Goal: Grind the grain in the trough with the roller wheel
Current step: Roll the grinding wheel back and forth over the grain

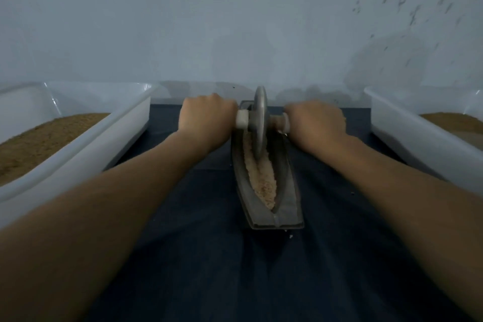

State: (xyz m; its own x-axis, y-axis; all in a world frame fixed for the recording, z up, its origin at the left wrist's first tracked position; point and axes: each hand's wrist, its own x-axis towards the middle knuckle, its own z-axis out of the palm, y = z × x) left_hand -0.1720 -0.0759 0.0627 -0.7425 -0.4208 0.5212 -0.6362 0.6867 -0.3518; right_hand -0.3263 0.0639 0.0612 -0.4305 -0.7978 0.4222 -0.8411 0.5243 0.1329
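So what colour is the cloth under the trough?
Dark blue. The cloth under the trough shows best in the head view.

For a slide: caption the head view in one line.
Left hand and right hand grip the roller wheel at the far end of the trough of grain.

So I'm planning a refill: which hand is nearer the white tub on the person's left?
Left. The left hand sits between the white tub and the roller wheel; the right hand is on the wheel's other side.
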